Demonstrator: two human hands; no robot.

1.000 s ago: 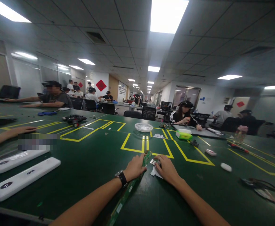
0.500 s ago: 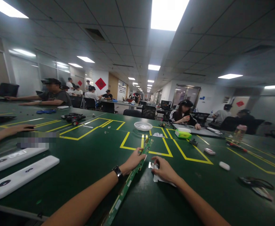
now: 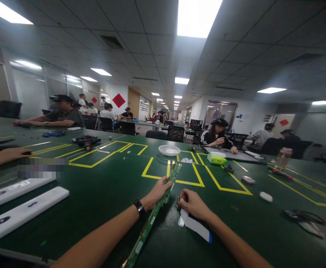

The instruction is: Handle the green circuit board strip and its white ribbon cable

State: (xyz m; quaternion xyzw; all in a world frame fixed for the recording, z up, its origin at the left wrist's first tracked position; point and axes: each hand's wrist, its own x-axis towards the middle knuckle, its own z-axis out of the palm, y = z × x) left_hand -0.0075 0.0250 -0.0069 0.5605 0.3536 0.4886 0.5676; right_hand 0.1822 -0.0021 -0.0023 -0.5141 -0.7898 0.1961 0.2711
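Note:
A long, narrow green circuit board (image 3: 152, 220) slants up from the bottom edge. My left hand (image 3: 157, 191), with a dark watch on the wrist, is closed around its upper part. Just right of the board, my right hand (image 3: 194, 204) has its thumb and fingers pinched on a white flat ribbon cable (image 3: 197, 225). The cable trails below the hand to a blue end, and a small silvery piece shows by the fingertips. Board and cable look apart; the pinched end of the cable is partly hidden.
A white basket (image 3: 169, 150) stands ahead on the green table (image 3: 96, 208) with yellow tape outlines. White long devices (image 3: 26, 214) lie left, beside another person's hand (image 3: 15, 152). A green-and-white pack (image 3: 217, 159) and a white case (image 3: 266, 197) are right. People sit around.
My right hand has closed its fingers and turned a little, and the ribbon cable now hangs out below it with the blue end showing. My left hand keeps its hold on the board.

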